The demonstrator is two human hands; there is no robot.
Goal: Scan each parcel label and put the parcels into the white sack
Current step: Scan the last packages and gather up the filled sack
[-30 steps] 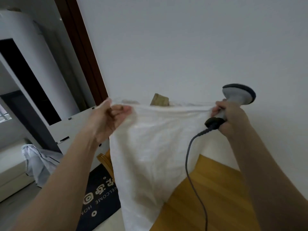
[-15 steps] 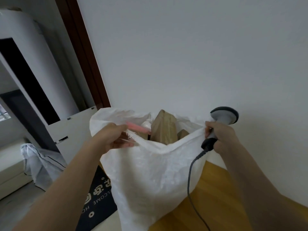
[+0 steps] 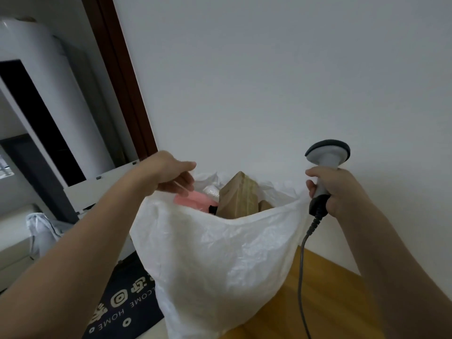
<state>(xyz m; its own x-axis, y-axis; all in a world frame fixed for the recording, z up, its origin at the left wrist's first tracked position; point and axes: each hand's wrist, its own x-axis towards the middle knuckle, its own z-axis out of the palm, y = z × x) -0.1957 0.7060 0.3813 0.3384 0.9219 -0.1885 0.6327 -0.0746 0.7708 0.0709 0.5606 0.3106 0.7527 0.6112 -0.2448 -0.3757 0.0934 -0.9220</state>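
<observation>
A person's left hand (image 3: 171, 176) hovers over the rim of a crinkled white woven-plastic sack (image 3: 220, 260), fingers loosely curled above the opening; whether they pinch the sack's edge or simply hang free cannot be told from this angle. The right hand (image 3: 335, 192) grips the pale handle of a grey corded barcode scanner (image 3: 326, 167), its dark-rimmed head raised towards the plain white wall (image 3: 269, 69) and its cable (image 3: 302, 265) trailing down past the sack's side; the sack's right rim rises to just beside these fingers, though whether they also hold it is not clear.

The sack stands upright at the edge of a honey-coloured wooden table (image 3: 330, 302), mouth open and visibly full. A tall brown cardboard parcel with tape across it (image 3: 238, 194) pokes above the rim, with a flat pink mailer (image 3: 193, 200) beside it, a white bubble-wrapped packet (image 3: 210, 192) behind, and the corner of a smaller brown box (image 3: 265, 205) to the right.

No parcel waits outside the sack in view, so the packing appears to be at or near its end. Below, a dark welcome mat (image 3: 122, 302) lies on the floor.
</observation>
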